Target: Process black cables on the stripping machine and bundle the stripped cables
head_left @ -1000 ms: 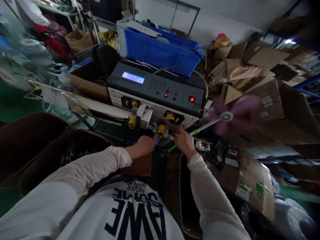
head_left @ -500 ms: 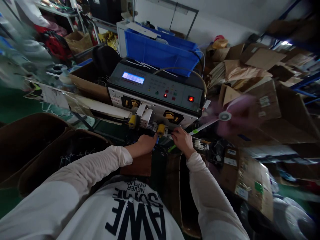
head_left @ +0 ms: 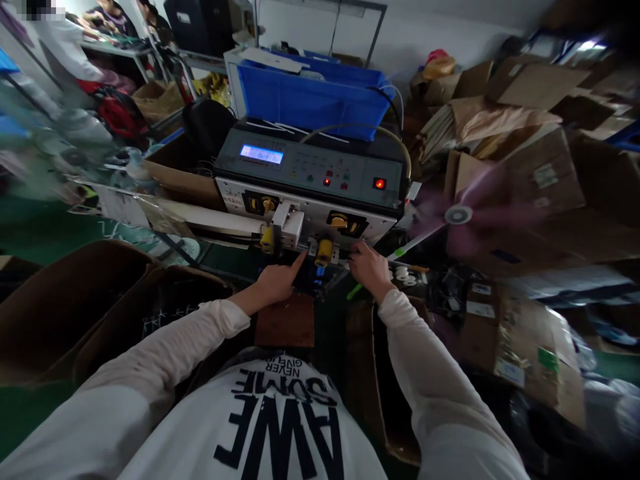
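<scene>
Hands at work along the lower front of a control-panel machine (head_left: 307,167), a person in a white printed shirt (head_left: 280,427) reaches forward with both arms. The left hand (head_left: 275,281), index finger stretched out and the other fingers curled, points to the machine's lower front, its fingertip just beside a yellow knob (head_left: 325,253); whether it touches anything there cannot be told. The right hand (head_left: 371,268) sits at the machine's lower right corner, fingers bent and drawn together, though what they may grip is too small and dark to make out. A second yellow knob (head_left: 267,239) juts out at the left of the machine's white block (head_left: 293,228). On the machine's sloping top, a blue display (head_left: 261,154) is lit at left and a red switch (head_left: 380,183) glows at right. A blue bin (head_left: 310,100) stands at the machine's back, an open cardboard box (head_left: 187,179) beside its left end. Right of the machine, a pink fan (head_left: 458,215) shows blurred blades before heaped cartons (head_left: 545,173). Far behind the machine, at left, is a co-worker's white sleeve (head_left: 70,50)
</scene>
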The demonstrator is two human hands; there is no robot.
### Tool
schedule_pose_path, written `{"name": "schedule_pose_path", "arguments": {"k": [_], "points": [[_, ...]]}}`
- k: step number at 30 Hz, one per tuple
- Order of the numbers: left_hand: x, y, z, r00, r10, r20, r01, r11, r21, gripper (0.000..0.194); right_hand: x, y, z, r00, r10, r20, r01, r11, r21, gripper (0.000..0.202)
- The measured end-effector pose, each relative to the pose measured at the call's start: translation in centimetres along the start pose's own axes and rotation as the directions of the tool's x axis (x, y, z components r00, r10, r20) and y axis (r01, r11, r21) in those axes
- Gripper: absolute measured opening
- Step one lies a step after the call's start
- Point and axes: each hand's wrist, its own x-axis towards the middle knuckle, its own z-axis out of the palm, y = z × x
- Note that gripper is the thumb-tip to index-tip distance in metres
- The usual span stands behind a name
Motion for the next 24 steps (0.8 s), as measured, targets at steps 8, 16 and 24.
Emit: {"name": "schedule_pose_path", "arguments": {"k": [8,16,24], "points": [[1.4,-1.1,-0.3,0.986,-0.165,0.014,0.165,0.986,0.035,0.068,0.2,-0.3,-0.4,0.997,0.064,0.036,-0.062,0.997,-0.039,0.029],[1.2,-0.9,0.5,0.978,-0.206,0.027,0.205,0.978,0.024,0.070,0.5,-1.2,0.9,0.994,0.031,-0.106,-0.022,0.996,0.090,0.028],[1.5,-0.9,1.1,0.975,-0.222,0.030,0.221,0.975,0.017,0.080,-0.1,0.4,1.7,0.990,0.114,-0.088,-0.106,0.990,0.090,0.036]]}}
